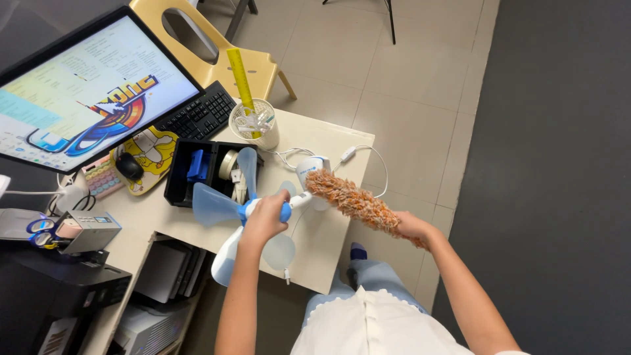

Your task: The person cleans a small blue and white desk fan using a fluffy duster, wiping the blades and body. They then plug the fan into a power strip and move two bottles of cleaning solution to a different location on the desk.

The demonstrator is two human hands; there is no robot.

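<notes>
Head view, looking down at a beige desk (328,141).

Left hand (265,218): fingers closed around the hub of a small blue fan (246,210) with translucent blades. Blades spread at about 9, 12 and 5 o'clock from the hand. The fan's white base sits at 7 o'clock, hanging past the desk edge.

Right hand (411,227): closed around the handle end of an orange fluffy duster (351,200). The duster runs from the hand toward 10 o'clock; its tip lies against the white motor housing (309,167) at the fan's rear.

A white cable with an inline switch (347,154) loops across the desk at 1 o'clock from the left hand.

At 11 o'clock from the fan: black organiser tray (181,174) holding tape rolls and a blue item. At 12 o'clock: clear cup (253,125) with a yellow ruler (240,75) standing in it.

Further toward 10 o'clock: black keyboard (197,115), black mouse (129,166) on a yellow mouse pad, lit monitor (85,92). Yellow chair (210,46) behind the desk at 12 o'clock
</notes>
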